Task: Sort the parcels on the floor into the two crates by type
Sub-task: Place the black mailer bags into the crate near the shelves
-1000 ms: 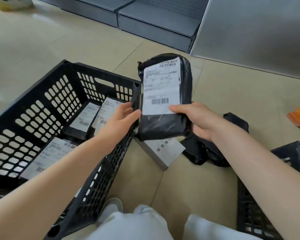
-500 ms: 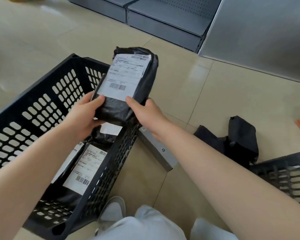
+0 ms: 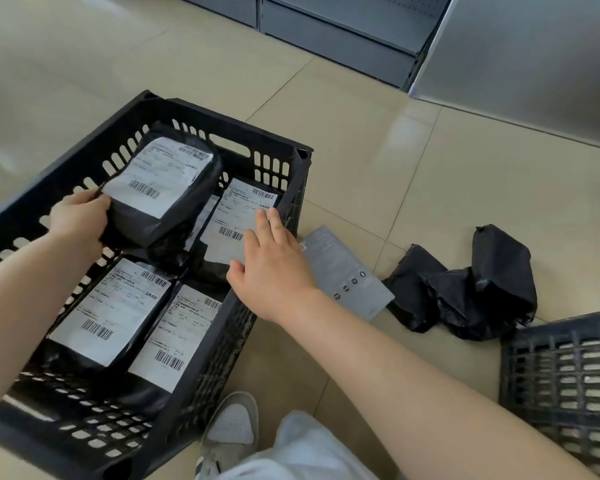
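Left hand (image 3: pixel 78 220): fingers curled round the near end of a black plastic mailer parcel with a white barcode label (image 3: pixel 161 188), gripping it. Parcel is tilted, held low inside the black perforated plastic crate (image 3: pixel 271 157) on the left; its lower end appears to rest on the parcels beneath, though contact is not certain.

Right hand (image 3: pixel 269 261): fingers straight and slightly spread, holding nothing. It hovers over the crate's right rim, fingertips above a second labelled black mailer (image 3: pixel 234 216) lying in the far-right part of the crate. Whether the fingertips touch the label cannot be told.

Two more labelled black mailers lie flat, side by side, in the near part of the crate: one on the left (image 3: pixel 110 317), one on the right (image 3: pixel 177 337). All labels face up.

On the beige tiled floor (image 3: pixel 378 150), just beside the crate's right wall, a flat grey box with small round icons (image 3: pixel 347 275). Right of it, touching or nearly touching, a heap of crumpled black plastic parcels without visible labels (image 3: pixel 471 285).

Second black perforated crate (image 3: pixel 565 368) at lower right, near the heap; contents not discernible.

Bottom edge: a grey-and-white sneaker (image 3: pixel 231 424) next to the left crate, and light trouser fabric (image 3: pixel 302 452).

Far side: grey metal shelving base (image 3: pixel 343 32) and a grey panel (image 3: pixel 534 64).
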Demonstrator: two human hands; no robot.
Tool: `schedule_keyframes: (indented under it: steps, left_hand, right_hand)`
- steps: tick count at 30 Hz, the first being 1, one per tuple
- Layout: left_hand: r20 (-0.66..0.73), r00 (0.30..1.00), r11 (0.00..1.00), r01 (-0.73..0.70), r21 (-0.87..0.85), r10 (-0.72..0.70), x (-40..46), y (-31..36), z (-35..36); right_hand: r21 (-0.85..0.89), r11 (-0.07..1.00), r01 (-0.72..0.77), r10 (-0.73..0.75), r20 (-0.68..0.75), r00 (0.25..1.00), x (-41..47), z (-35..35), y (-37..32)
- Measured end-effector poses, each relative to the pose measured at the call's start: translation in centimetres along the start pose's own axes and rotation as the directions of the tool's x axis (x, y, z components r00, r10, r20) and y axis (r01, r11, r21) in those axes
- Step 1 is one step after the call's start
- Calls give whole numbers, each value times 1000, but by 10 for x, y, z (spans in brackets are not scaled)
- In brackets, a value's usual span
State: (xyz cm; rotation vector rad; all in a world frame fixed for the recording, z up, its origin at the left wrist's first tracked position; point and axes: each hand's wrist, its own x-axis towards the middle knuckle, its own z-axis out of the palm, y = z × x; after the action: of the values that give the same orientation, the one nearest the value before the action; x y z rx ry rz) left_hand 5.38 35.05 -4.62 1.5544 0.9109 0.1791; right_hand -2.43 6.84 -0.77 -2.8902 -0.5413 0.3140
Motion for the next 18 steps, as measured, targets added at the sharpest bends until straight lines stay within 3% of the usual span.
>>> schedule_keyframes:
  steps: [6,15,18]
  left_hand:
    - [-98,994,998,54,38,-50,25,-27,3]
    - [70,998,973,-16,230,0,13,-39,40]
    - [242,970,960,-54,273,-14,14,-40,42]
  right_hand:
    - [0,1000,-1,1,-44,999,-3,7,-1]
    - [-3,1000,-20,19,-99,995,-3,13,0]
    - [17,1000,-17,19,-132,991,-2,16,0]
